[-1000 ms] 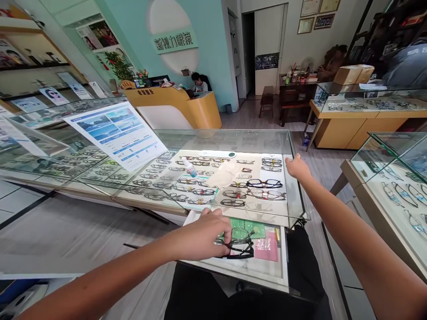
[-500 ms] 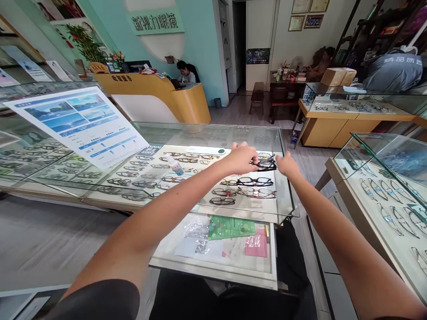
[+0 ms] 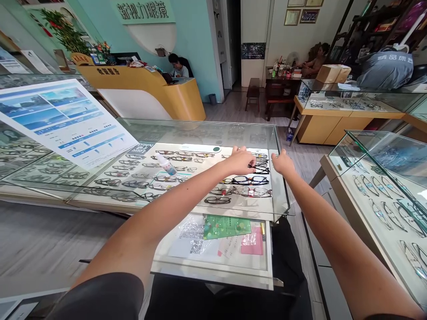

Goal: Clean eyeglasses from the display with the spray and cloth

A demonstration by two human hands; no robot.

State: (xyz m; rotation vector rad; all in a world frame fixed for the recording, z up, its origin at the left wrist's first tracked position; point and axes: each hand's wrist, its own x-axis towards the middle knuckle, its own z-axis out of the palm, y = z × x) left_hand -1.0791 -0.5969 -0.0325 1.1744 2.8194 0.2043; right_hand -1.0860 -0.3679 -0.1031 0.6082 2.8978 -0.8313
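Observation:
My left hand reaches over the glass display case, fingers curled at the left end of a dark eyeglass frame. The glass top lies between my eyes and the rows of frames. My right hand is by the case's right edge, thumb and forefinger a little apart and nothing visible between them; its other fingers are hidden. Just below the left hand's frame lies a dark blue pair of eyeglasses, and below that a clear-lensed pair.
A small white bottle and a printed sheet rest on the case at left. Below, a pulled-out drawer holds a green packet and a pink slip. Another display case stands at right. Two people sit farther back.
The view has shifted slightly, moving the scene left. The dark frame sits a little lower, nearer the row below, and a gap now shows between it and my right hand.

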